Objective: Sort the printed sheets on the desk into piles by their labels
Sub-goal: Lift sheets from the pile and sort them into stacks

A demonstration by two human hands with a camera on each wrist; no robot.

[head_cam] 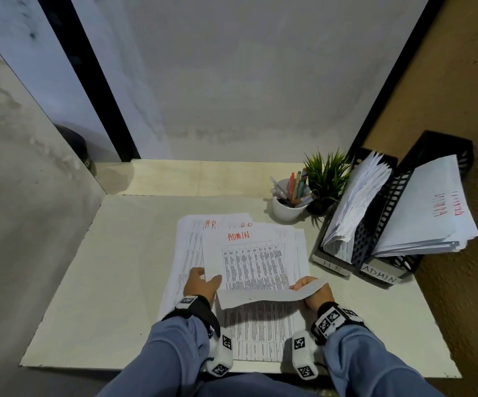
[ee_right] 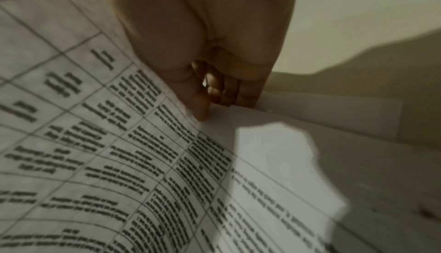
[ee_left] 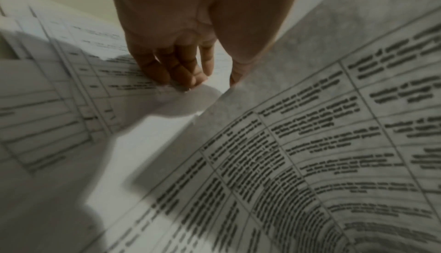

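Note:
A loose stack of printed sheets (head_cam: 187, 253) lies mid-desk, with red HR labels showing at its far edge. On top is a table-printed sheet marked ADMIN (head_cam: 249, 262), its near edge lifted and curled over. My right hand (head_cam: 306, 283) pinches that sheet's near right corner; in the right wrist view the thumb presses the ADMIN sheet (ee_right: 119, 144) against curled fingers (ee_right: 226, 91). My left hand (head_cam: 207, 277) lies at the sheet's left edge. Its straight fingers (ee_left: 181, 72) rest on the sheets beneath (ee_left: 71, 87), and the thumb touches the raised edge.
Two black trays stand at the right, labelled HR (head_cam: 332, 266) and ADMIN (head_cam: 379, 276), both holding sheets. A white cup of pens (head_cam: 287, 204) and a small plant (head_cam: 328, 176) sit behind the stack. Bare desk (head_cam: 111, 267) lies to the left; walls close in behind.

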